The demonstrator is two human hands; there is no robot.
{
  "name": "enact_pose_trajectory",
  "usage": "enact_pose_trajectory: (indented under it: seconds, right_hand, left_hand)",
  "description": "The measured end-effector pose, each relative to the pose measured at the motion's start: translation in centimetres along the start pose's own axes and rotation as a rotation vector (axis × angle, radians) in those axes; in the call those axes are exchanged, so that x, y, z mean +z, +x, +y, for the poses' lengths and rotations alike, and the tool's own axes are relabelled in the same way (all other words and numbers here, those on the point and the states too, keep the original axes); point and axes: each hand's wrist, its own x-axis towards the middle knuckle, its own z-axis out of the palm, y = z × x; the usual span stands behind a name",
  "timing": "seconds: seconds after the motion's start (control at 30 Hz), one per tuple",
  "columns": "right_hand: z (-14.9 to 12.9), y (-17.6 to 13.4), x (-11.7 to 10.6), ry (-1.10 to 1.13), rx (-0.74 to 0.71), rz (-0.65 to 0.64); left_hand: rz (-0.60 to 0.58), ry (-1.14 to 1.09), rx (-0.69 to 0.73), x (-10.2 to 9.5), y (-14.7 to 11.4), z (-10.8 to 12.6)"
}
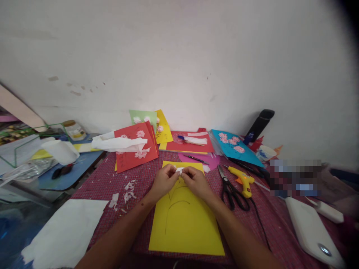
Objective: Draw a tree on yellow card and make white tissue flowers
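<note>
Over the top of a yellow sheet of paper (187,231), my left hand (166,179) and my right hand (195,182) meet fingertip to fingertip. Both are closed in a pinch on a small piece of white tissue paper (179,170). Dark curved lines are drawn on the yellow sheet below my fingers. Part of the tissue piece is hidden by my fingertips. Torn white scraps (129,194) lie on the cloth to the left of my left forearm.
Black scissors (231,190) and a yellow glue gun (242,180) lie on the right, its cord running toward me. Flower-decorated cards, red (131,145) and blue (235,147), stand behind. White tissue (67,228) lies front left; a white power bank (311,231) is at right.
</note>
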Motion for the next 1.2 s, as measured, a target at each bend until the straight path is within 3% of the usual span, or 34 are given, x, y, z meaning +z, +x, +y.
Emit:
enact_pose_trajectory:
  seconds: [0.17, 0.4, 0.63, 0.93, 1.03, 1.13, 1.2]
  right_hand:
    - [0.2, -0.1, 0.3, 0.126, 0.023, -0.082]
    - [0.2, 0.1, 0.2, 0.076, 0.071, 0.008]
    - [0.5, 0.8, -0.5, 0.237, 0.28, 0.006]
    - [1.9, 1.6, -2.0, 0.338, 0.347, 0.077]
    - [2.0, 1.6, -2.2, 0.378, 0.361, 0.087]
    - [1.9, 1.6, -2.2, 0.398, 0.368, 0.071]
    - [1.7, 1.6, -2.3, 0.396, 0.362, 0.058]
  left_hand:
    - [0.007, 0.017, 0.014, -0.1, 0.0, 0.0]
    - [-0.012, -0.026, -0.028, -0.1, 0.0, -0.3]
    - [0.022, -0.121, -0.14, -0.2, 0.3, 0.1]
    - [0.079, -0.162, -0.197, -0.6, 0.6, 0.2]
    - [-0.012, -0.129, -0.225, -0.8, 0.4, 0.2]
    - [-0.22, -0.021, -0.266, -0.9, 0.1, -0.1]
    - [-0.291, 0.108, -0.204, -1.0, 0.0, -0.3]
